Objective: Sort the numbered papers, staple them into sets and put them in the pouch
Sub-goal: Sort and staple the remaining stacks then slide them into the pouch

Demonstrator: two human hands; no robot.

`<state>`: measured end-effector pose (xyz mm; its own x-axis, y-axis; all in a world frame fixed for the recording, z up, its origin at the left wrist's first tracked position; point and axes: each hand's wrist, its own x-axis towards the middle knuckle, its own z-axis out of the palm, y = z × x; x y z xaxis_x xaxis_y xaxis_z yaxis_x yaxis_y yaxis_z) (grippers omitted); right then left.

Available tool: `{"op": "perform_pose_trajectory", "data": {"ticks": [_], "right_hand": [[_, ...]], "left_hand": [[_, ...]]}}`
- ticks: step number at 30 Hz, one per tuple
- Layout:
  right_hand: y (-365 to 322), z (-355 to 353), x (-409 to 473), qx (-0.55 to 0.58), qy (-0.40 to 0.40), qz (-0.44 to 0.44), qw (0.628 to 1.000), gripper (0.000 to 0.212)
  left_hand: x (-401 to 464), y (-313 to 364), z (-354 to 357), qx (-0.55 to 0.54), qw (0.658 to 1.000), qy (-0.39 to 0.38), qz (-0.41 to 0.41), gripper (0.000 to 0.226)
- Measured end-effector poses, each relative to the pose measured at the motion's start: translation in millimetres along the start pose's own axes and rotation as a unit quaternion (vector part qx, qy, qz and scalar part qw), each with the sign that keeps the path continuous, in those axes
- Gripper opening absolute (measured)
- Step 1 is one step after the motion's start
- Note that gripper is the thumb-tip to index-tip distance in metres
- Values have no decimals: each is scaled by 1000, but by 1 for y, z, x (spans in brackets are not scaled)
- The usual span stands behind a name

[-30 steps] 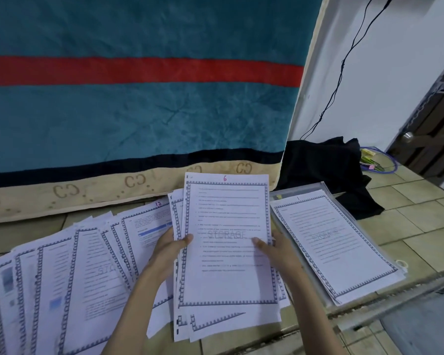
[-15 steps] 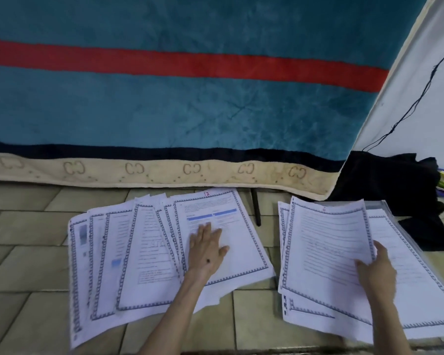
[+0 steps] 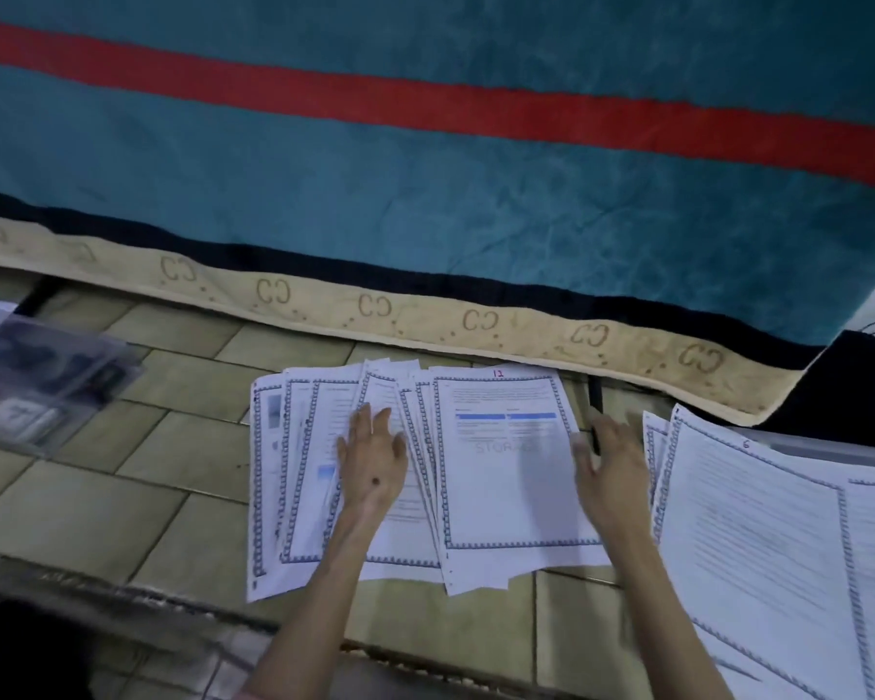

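My left hand (image 3: 372, 464) presses flat, fingers straight, on the fanned papers (image 3: 324, 472) while my right hand (image 3: 609, 464), fingers spread, holds nothing; I risk scattering their order.

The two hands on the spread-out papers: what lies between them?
In the head view, between the left hand and the right hand lies the top sheet marked 12, with a few fanned sheet edges beside it.
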<state>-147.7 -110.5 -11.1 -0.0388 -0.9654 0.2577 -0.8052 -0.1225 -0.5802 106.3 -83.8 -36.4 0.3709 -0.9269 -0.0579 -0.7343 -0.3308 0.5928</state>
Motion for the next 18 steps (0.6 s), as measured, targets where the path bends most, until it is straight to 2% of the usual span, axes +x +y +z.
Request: {"op": "perform_pose_trajectory", "data": {"ticks": [4, 6, 9, 10, 13, 15, 18], "right_hand": [[-70, 64, -25, -35, -184, -126, 974, 89], [-84, 87, -38, -59, -265, -108, 956, 104], [-82, 102, -45, -45, -277, -55, 958, 116], [-81, 103, -45, -30, -270, -44, 961, 109], [-79, 100, -41, 58, -253, -15, 966, 68], [-82, 92, -37, 111, -244, -6, 963, 59], [-83, 77, -33, 181, -216, 13, 959, 49]], "left_hand": [[-5, -31, -10, 56, 998, -26, 2, 52], [-8, -40, -9, 90, 995, -49, 3, 54], [-10, -45, -7, 99, 993, -58, 6, 56], [-9, -45, -7, 93, 995, -45, 7, 55], [-6, -38, -12, 26, 999, 38, -16, 50], [-2, -33, -19, -42, 996, 66, -44, 45], [3, -30, -29, -141, 985, 44, -93, 43]]}}
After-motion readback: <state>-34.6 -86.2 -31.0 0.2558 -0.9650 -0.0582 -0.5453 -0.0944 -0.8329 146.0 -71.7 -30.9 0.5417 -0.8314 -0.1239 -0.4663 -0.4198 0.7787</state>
